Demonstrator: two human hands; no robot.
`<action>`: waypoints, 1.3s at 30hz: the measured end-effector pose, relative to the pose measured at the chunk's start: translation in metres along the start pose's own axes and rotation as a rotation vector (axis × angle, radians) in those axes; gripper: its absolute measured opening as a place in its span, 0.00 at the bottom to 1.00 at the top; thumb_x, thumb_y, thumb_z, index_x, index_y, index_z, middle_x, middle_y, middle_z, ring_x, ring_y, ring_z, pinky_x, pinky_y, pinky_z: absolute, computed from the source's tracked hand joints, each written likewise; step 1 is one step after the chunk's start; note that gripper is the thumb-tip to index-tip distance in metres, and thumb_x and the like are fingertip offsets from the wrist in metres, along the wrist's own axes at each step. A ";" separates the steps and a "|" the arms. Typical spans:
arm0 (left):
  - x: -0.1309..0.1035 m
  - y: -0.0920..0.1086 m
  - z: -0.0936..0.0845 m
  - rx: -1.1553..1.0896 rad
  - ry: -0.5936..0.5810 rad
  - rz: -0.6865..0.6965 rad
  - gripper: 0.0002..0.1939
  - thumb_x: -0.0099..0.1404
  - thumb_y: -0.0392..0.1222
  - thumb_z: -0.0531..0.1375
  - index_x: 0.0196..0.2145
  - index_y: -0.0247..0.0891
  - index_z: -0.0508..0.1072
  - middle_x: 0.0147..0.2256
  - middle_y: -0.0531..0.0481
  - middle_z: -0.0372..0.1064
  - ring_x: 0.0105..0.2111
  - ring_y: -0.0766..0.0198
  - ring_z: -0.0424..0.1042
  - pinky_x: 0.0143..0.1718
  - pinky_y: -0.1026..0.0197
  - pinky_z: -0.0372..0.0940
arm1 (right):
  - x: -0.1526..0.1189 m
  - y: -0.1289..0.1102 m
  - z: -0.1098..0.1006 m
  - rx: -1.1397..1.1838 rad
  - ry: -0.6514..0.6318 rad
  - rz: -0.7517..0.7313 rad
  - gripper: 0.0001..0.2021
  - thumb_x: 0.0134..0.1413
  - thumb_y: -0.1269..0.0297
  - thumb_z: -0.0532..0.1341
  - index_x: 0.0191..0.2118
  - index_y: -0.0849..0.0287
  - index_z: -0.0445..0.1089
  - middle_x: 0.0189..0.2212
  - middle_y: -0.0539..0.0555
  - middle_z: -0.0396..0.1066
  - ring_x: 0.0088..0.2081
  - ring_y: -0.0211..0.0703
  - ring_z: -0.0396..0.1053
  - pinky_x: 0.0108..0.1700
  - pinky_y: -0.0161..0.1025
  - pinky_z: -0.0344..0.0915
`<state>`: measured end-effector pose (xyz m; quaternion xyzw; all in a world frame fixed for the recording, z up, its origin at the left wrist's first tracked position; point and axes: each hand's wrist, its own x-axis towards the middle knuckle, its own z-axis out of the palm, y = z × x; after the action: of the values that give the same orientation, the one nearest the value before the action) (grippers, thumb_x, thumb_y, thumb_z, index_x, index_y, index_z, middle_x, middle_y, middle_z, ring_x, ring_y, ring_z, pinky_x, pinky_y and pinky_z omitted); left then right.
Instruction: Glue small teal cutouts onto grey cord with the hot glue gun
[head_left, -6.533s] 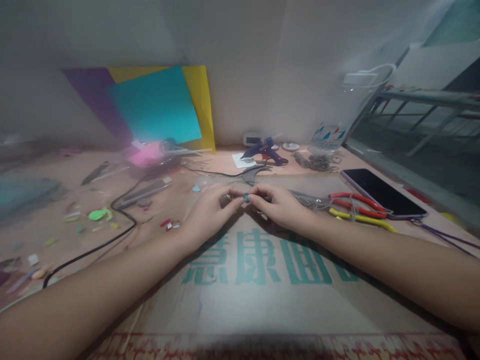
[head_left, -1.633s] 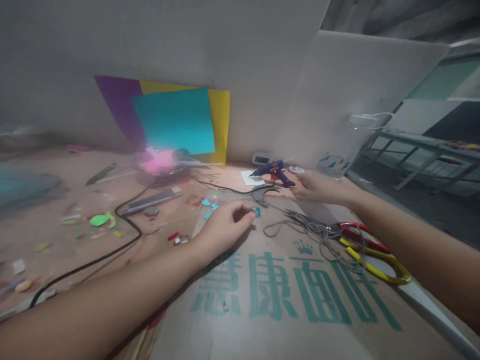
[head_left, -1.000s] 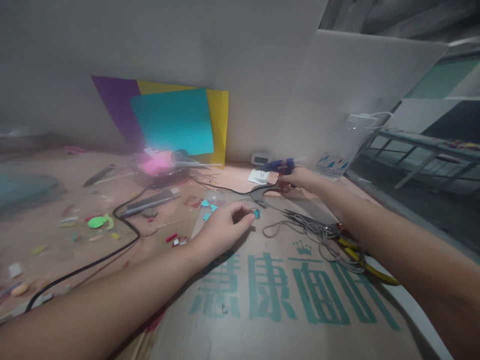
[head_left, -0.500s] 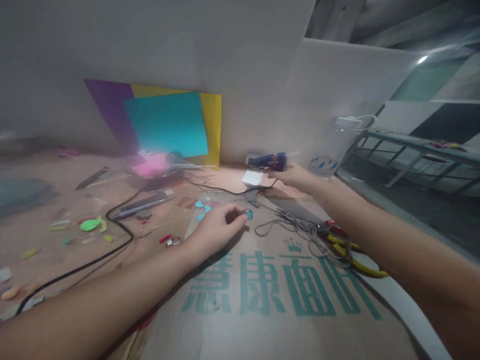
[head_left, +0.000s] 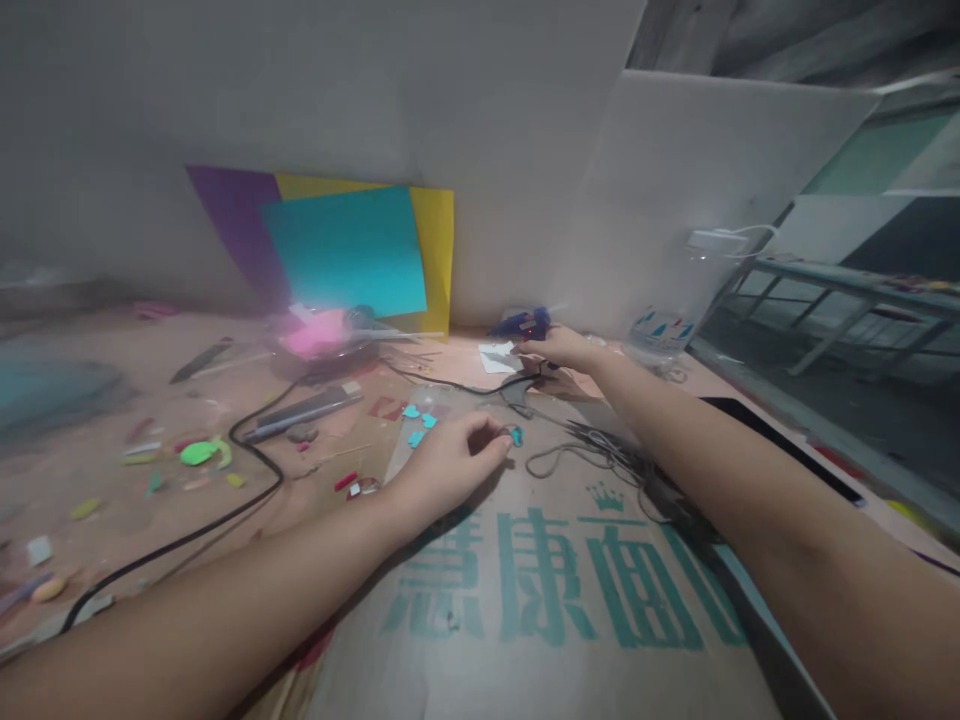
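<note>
My left hand [head_left: 461,458] rests over the printed cardboard [head_left: 525,680], thumb and forefinger pinched on a small teal piece [head_left: 517,436]. Several teal cutouts [head_left: 415,439] lie just behind that hand. Farther back, my right hand [head_left: 562,350] is closed around the handle of a blue hot glue gun [head_left: 525,323]. The gun's front points left, and a pale stick juts from its rear. A white paper piece [head_left: 497,358] lies below the gun. Part of the gun's handle is hidden by my fingers.
Grey cord [head_left: 592,450] lies tangled beside my right forearm. A black cable [head_left: 255,460] crosses the left side among scraps. Coloured sheets [head_left: 345,250] lean on the wall behind a bowl of pink material [head_left: 319,335]. At the right stand a clear container [head_left: 660,330] and a dark flat panel [head_left: 780,450].
My right hand and the glue gun have shifted left, over the white paper. My right forearm now covers the yellow-handled pliers. The left hand keeps its pinch; the camera view has turned slightly left.
</note>
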<state>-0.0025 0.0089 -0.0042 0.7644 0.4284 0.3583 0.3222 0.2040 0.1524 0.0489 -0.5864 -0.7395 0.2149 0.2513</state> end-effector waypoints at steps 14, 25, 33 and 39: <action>0.000 0.001 -0.001 -0.057 0.012 -0.048 0.10 0.64 0.45 0.54 0.30 0.37 0.70 0.29 0.51 0.73 0.32 0.61 0.71 0.33 0.62 0.61 | -0.144 -0.010 -0.018 -0.004 0.175 -0.049 0.19 0.56 0.49 0.54 0.27 0.56 0.73 0.32 0.53 0.76 0.39 0.49 0.73 0.45 0.43 0.67; -0.001 0.000 -0.003 -0.095 0.056 -0.053 0.11 0.64 0.46 0.54 0.30 0.37 0.68 0.29 0.53 0.69 0.31 0.63 0.67 0.33 0.64 0.60 | -0.170 0.021 0.004 0.083 0.075 -0.082 0.21 0.50 0.41 0.55 0.28 0.53 0.72 0.29 0.55 0.76 0.35 0.54 0.73 0.39 0.47 0.71; 0.000 0.001 -0.005 -0.081 0.087 -0.055 0.10 0.64 0.46 0.54 0.31 0.37 0.69 0.31 0.52 0.70 0.34 0.62 0.68 0.36 0.62 0.60 | -0.173 0.007 0.002 0.037 0.065 -0.080 0.17 0.50 0.46 0.56 0.30 0.52 0.74 0.33 0.54 0.77 0.40 0.54 0.73 0.44 0.48 0.70; 0.000 0.000 -0.005 -0.104 0.095 -0.066 0.10 0.64 0.46 0.54 0.30 0.37 0.68 0.30 0.53 0.70 0.33 0.63 0.68 0.36 0.62 0.60 | -0.173 0.010 0.003 -0.049 0.100 -0.011 0.17 0.48 0.45 0.57 0.28 0.53 0.72 0.26 0.54 0.75 0.33 0.54 0.74 0.38 0.46 0.71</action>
<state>-0.0067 0.0094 -0.0017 0.7143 0.4489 0.4051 0.3525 0.2420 -0.0146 0.0195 -0.5983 -0.7343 0.1658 0.2745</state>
